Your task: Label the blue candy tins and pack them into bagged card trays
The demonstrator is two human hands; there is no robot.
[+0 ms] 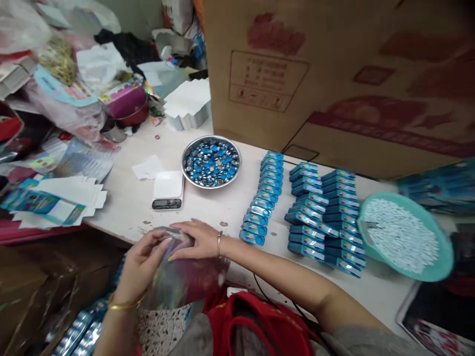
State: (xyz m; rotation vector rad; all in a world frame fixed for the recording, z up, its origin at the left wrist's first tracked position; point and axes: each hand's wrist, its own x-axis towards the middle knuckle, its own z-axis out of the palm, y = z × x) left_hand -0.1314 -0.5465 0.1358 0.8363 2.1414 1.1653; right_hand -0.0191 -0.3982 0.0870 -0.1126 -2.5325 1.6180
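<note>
While a person is sitting or standing close to a long white tabletop [230,207], their two hands are meeting around a clear, shiny plastic bag [185,282], which is hanging just off the table's near edge, over a speckled floor [161,331]. The left hand [141,262], wearing a gold bangle, is pinching the bag's upper edge between thumb and fingers. The right hand [198,240], wearing a thin bracelet, is curving around the other side of the bag's top, thumb apart from fingers; how firmly it is gripping, I cannot tell.

Just beyond the hands, a flat white digital scale [168,184] is lying beside a round, shiny metal bowl [212,187], which is holding many small blue and silver discs [215,163]. To the right, small blue packs [309,219] are standing in three uneven rows. Farther right, a turquoise plastic basin [443,257] is holding small white pieces [403,235]. Behind, a large brown cardboard carton [334,74] is towering over everything.
</note>
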